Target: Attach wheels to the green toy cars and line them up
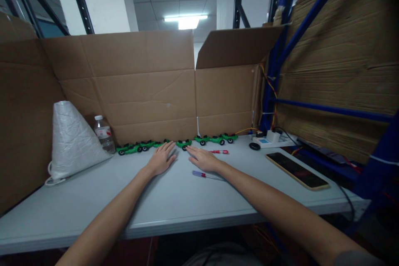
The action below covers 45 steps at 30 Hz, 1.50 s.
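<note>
Several small green toy cars with black wheels stand in a row along the back of the white table [174, 203]. My left hand [161, 159] lies palm down with its fingers stretched toward the cars, its fingertips at the middle of the row. My right hand [202, 158] is flat too, fingers out, its fingertips beside one green car [183, 144]. Neither hand holds anything. Past the right hand lies a red screwdriver [220, 151]. A screwdriver with a clear and red handle [199, 173] rests nearer me, its shaft reaching toward the right forearm.
At the left are a white bag [73, 143] and a water bottle [104, 133]. On the right lie a phone [297, 170], a black ring-shaped piece [254, 146] and a power strip [274, 139] with cables. Cardboard walls [146, 91] and a blue rack post [270, 91] bound the table.
</note>
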Each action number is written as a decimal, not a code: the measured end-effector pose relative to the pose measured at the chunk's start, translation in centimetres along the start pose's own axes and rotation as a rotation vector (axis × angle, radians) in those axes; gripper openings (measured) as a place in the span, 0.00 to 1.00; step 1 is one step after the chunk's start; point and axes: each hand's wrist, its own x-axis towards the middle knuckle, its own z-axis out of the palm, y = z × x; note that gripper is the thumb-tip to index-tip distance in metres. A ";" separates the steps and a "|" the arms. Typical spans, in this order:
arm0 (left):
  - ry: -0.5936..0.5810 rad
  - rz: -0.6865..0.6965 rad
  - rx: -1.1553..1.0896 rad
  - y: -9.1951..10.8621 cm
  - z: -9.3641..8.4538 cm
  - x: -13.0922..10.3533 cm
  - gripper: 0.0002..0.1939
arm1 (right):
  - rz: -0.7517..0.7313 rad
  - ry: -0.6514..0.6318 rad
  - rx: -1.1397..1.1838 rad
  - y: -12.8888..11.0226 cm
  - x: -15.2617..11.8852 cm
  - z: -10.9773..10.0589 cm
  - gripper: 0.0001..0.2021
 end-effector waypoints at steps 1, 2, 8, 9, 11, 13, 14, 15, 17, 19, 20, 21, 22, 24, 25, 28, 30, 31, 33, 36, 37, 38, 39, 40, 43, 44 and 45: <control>-0.011 0.049 -0.041 0.6 0.1 0.1 0.32 | -0.004 -0.001 -0.001 0.0 0.0 0.0 0.31; -0.026 0.087 -0.078 1.1 0.3 0.2 0.32 | -0.008 0.000 -0.002 0.0 0.0 0.1 0.31; -0.121 0.166 -0.169 3.4 1.2 0.2 0.32 | -0.027 0.037 0.016 -0.1 -0.2 0.0 0.26; -0.131 0.156 -0.173 3.5 1.2 0.2 0.33 | -0.030 0.046 0.025 -0.2 -0.2 0.0 0.24; -0.135 0.148 -0.176 3.4 1.3 0.1 0.33 | -0.036 0.062 0.040 -0.2 -0.3 -0.1 0.23; -0.128 0.151 -0.176 3.3 1.3 0.2 0.33 | -0.026 0.084 0.031 -0.2 -0.3 -0.2 0.23; -0.123 0.148 -0.176 3.2 1.3 0.2 0.33 | -0.011 0.095 0.019 -0.2 -0.3 -0.2 0.24; -0.119 0.137 -0.177 3.1 1.3 0.2 0.33 | 0.008 0.103 0.007 -0.2 -0.3 -0.1 0.25; -0.107 0.097 -0.181 3.1 1.4 0.2 0.33 | 0.038 0.098 -0.004 -0.1 -0.3 0.0 0.27; -0.096 0.065 -0.181 3.1 1.6 0.2 0.33 | 0.039 0.074 0.009 0.0 -0.2 0.1 0.28; -0.093 0.058 -0.178 3.1 1.6 0.2 0.32 | 0.033 0.062 0.018 0.0 -0.2 0.2 0.29; -0.089 0.058 -0.173 3.2 1.7 0.2 0.32 | 0.030 0.051 0.026 0.1 -0.1 0.3 0.30; -0.083 0.060 -0.169 3.2 1.7 0.1 0.31 | 0.031 0.042 0.031 0.1 -0.1 0.4 0.30; -0.063 0.058 -0.164 3.4 1.6 0.0 0.30 | 0.037 0.027 0.035 0.2 0.0 0.6 0.31; -0.052 0.053 -0.164 3.5 1.6 0.0 0.30 | 0.039 0.022 0.037 0.2 0.0 0.6 0.31; -0.022 0.035 -0.163 3.7 1.4 -0.2 0.27 | 0.042 0.022 0.032 0.2 0.0 0.8 0.30; -0.004 0.020 -0.151 3.8 1.4 -0.2 0.26 | 0.041 0.019 0.023 0.2 0.1 0.8 0.29; 0.004 0.009 -0.141 3.9 1.4 -0.3 0.25 | 0.041 0.016 0.017 0.2 0.1 0.9 0.29; 0.019 -0.018 -0.112 3.9 1.5 -0.3 0.25 | 0.036 0.014 0.008 0.2 0.1 0.9 0.29; 0.029 -0.063 -0.077 3.8 1.8 -0.1 0.29 | 0.026 0.014 -0.010 0.2 0.1 1.1 0.28; 0.034 -0.075 -0.075 3.8 1.9 0.0 0.32 | 0.018 0.012 -0.017 0.2 0.1 1.2 0.28; 0.038 -0.079 -0.080 3.7 2.0 0.1 0.34 | 0.011 0.009 -0.025 0.2 0.1 1.2 0.28; 0.040 -0.074 -0.089 3.7 2.1 0.2 0.36 | 0.004 0.004 -0.033 0.3 0.1 1.3 0.29; 0.037 -0.061 -0.099 3.6 2.1 0.3 0.37 | -0.002 0.001 -0.041 0.3 0.1 1.3 0.29; 0.007 -0.011 -0.119 3.4 2.1 0.4 0.37 | -0.017 -0.002 -0.056 0.2 0.0 1.2 0.30; -0.006 -0.002 -0.124 3.3 2.0 0.4 0.36 | -0.022 0.000 -0.059 0.1 0.0 1.0 0.30; -0.016 0.006 -0.129 3.3 1.9 0.5 0.36 | -0.029 0.001 -0.064 0.1 0.0 0.9 0.30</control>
